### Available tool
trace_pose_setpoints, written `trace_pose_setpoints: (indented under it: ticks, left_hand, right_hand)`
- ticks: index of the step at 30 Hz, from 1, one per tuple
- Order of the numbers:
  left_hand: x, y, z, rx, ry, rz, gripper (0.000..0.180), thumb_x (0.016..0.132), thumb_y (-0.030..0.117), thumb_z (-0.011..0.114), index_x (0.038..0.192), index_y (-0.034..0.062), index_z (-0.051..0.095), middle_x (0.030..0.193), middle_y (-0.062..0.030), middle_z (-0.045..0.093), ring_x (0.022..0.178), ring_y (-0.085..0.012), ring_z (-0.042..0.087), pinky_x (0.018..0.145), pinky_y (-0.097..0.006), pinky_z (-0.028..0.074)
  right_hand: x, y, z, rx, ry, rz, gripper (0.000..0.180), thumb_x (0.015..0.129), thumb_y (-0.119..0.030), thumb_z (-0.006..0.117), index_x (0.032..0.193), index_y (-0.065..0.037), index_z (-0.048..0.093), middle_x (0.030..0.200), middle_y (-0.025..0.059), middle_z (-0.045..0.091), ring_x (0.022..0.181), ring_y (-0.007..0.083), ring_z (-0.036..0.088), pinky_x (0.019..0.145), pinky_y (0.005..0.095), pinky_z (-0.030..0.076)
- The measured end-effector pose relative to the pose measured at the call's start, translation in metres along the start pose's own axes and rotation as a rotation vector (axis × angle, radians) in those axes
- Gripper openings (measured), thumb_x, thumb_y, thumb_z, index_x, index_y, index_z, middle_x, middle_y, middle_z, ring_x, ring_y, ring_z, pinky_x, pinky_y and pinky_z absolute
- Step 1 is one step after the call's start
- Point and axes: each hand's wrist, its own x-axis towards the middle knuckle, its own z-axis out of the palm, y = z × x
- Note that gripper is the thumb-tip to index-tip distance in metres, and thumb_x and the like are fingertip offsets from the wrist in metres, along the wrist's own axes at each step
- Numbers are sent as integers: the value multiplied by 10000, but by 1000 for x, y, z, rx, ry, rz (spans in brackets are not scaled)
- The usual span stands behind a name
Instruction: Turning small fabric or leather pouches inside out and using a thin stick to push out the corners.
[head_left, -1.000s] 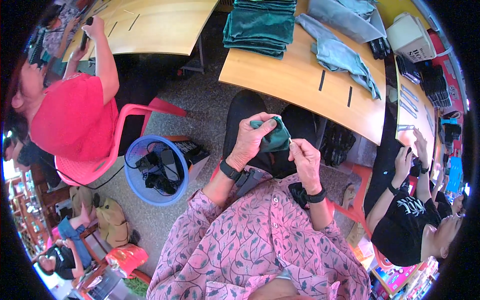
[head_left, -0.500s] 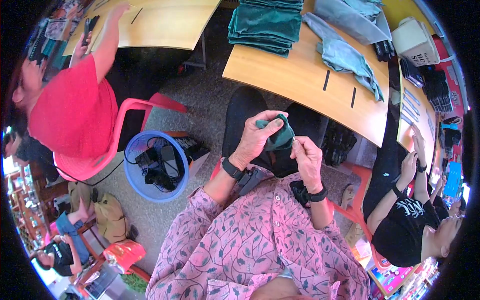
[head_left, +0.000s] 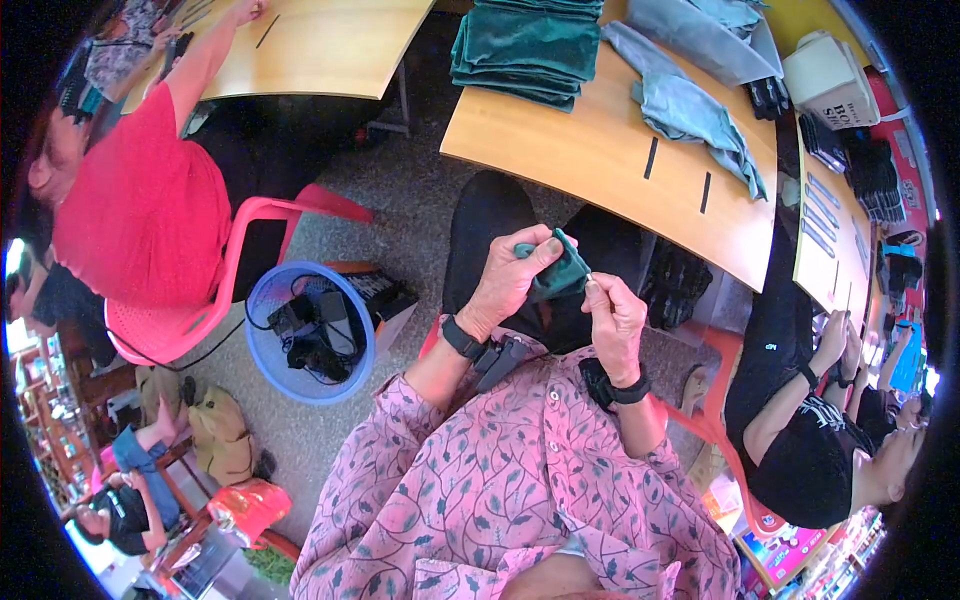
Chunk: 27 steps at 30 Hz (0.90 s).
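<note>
Over my lap, I hold a small piece of dark green velvet cloth (head_left: 562, 280), folded or pouch-like, in front of my black trousers. My left hand (head_left: 505, 280) is closed round its left side, thumb on top, with a bit of cloth showing past the fingers. The fingertips of my right hand (head_left: 616, 325) are pinched together at the cloth's right corner. A tiny pale spot shows at that pinch, too small to name. On the wooden table ahead lies a stack of folded green velvet pieces (head_left: 525, 50).
A grey-blue cloth (head_left: 690, 110) and a grey bin (head_left: 705, 45) of cloth are on the table. Left of me stands a blue basket (head_left: 257, 355) with black adapters and cables. A person in red (head_left: 145, 205) sits left; another in black (head_left: 810, 460) works at right.
The green cloth has turned slightly, and its top edge now shows flatter between my hands. My right fingertips stay at its corner. The neighbours' arms have shifted.
</note>
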Motion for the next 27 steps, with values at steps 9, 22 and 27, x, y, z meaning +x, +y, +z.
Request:
trace_pose_setpoints:
  ticks: [9,22,27]
  left_hand:
    - [0,2,4,124,13,43,171,948,183,626,986,30,693,862,31,657,789,-35,564,722,-207,464]
    - [2,4,0,-66,132,-15,148,923,164,659,990,34,676,848,24,661,749,-34,584,659,-197,478]
    - [3,-7,-7,-5,87,-17,138,914,167,672,958,36,671,821,35,647,738,-27,570,649,-193,469]
  right_hand:
    - [-1,0,3,136,-30,145,125,967,-84,559,937,6,640,684,-7,562,607,56,508,551,204,406]
    - [9,7,4,35,-115,124,107,955,-75,570,925,-2,643,655,1,581,582,60,530,524,224,416]
    - [7,5,5,98,-78,128,107,954,-76,573,927,-4,647,657,-7,575,588,58,522,535,217,413]
